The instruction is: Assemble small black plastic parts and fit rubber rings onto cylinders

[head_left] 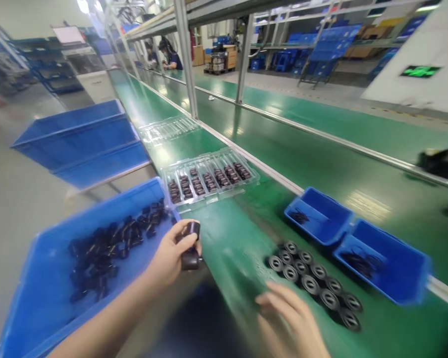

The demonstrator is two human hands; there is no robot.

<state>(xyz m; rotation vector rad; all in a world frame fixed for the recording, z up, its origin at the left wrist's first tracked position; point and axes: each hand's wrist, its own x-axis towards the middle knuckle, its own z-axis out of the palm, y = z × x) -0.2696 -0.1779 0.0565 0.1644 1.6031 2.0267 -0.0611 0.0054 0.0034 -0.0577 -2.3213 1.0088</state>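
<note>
My left hand (175,251) is closed around black cylindrical parts (190,259), at least two by the look of it, at the inner edge of the green bench. My right hand (287,318) hovers low over the bench, somewhat blurred, fingers stretched out and nothing visible in them. Just beyond it stand several black round parts with ringed tops (310,284), grouped in rows. On the left, a large blue bin (52,248) holds many loose black cylindrical parts (100,253).
A clear plastic tray (212,199) with dark parts in its slots lies ahead; another clear tray (168,130) is farther off. Two small blue bins (313,219) (399,271) hold thin black pieces. Stacked blue crates (85,144) stand left. Metal posts (186,59) rise midway; people (169,54) sit far back.
</note>
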